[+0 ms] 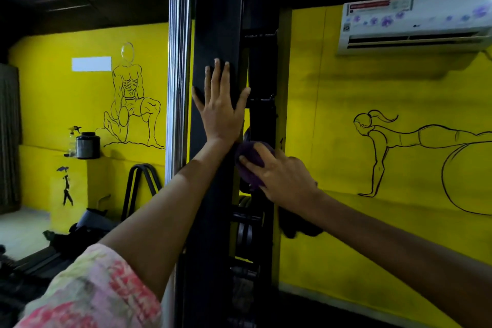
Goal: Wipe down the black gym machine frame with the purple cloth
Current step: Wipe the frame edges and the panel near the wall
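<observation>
The black gym machine frame [213,21] rises as a broad upright post through the middle of the head view. My left hand [219,106] lies flat against its front face, fingers straight and spread. Just below and to the right, my right hand [279,176] grips the bunched purple cloth [249,160] and holds it against the frame's inner right edge. Part of the cloth is hidden under my fingers. A second black upright [262,61] stands behind it.
A chrome pole [177,61] runs beside the frame on the left. Weight plates [246,231] hang low between the uprights. Yellow walls with line drawings, an air conditioner [415,24] at the upper right, and a jar and spray bottle [83,144] on a ledge at the left.
</observation>
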### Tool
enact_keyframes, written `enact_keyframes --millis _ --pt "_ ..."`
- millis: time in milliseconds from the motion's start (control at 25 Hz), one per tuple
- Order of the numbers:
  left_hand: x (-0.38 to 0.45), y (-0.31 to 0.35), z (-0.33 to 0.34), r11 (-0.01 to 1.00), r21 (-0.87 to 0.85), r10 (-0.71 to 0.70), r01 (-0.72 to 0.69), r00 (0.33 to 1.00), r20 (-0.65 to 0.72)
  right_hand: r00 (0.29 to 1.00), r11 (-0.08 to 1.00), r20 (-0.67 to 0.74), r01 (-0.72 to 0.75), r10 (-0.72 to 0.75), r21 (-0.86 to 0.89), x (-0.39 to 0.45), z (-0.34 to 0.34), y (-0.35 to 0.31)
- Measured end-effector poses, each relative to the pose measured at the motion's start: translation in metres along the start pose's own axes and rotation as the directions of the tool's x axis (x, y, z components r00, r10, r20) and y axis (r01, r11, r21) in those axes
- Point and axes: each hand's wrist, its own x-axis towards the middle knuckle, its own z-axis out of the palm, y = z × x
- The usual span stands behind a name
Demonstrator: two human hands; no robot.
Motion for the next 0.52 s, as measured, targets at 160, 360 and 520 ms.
enact_keyframes --millis 160,360,520 --pt "-0.003 0.000 0.000 0.999 0.033 0.012 -0.013 1.000 0.018 0.998 0.997 -0.047 -0.040 0.043 0.065 -0.012 -0.013 0.015" --pt "-0.005 0.001 -0.002 0.999 0.040 -0.010 0.009 0.999 0.039 0.995 0.982 -0.057 -0.072 0.083 0.174 0.006 -0.009 -0.007" --pt "-0.014 0.003 -0.007 0.998 0.059 0.020 -0.027 0.993 0.117 0.995 0.979 -0.056 -0.072 0.084 0.188 -0.020 -0.001 0.012"
